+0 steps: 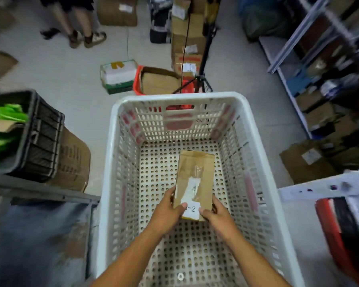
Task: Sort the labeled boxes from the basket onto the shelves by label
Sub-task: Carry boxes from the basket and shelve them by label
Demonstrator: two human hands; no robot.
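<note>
Inside the white basket (265,162), at its near end, both hands are clasped on the one brown box (195,172) it contains: the left hand (170,212) wraps the box's near-left corner with the thumb lying across the top beside the white label (191,210), and the right hand (218,214) grips the near-right corner, thumb just touching the label's edge. The label reads "-2", with whatever comes before it hidden under the left thumb. The box lies lengthwise along the basket floor, its far end pointing toward the basket's far wall; whether it has left the floor yet I cannot tell. This looks like the pick-up step for the last box in the basket. The next move calls for lifting it clear of the basket's walls, uncovering the full label to read it, and then turning to the matching shelf. To the right of the basket stand the blue-framed shelves (286,59), already stacked with cartons. Beyond the basket's far wall sit a red bin (137,83) with cardboard in it and a black tripod (203,79).
</note>
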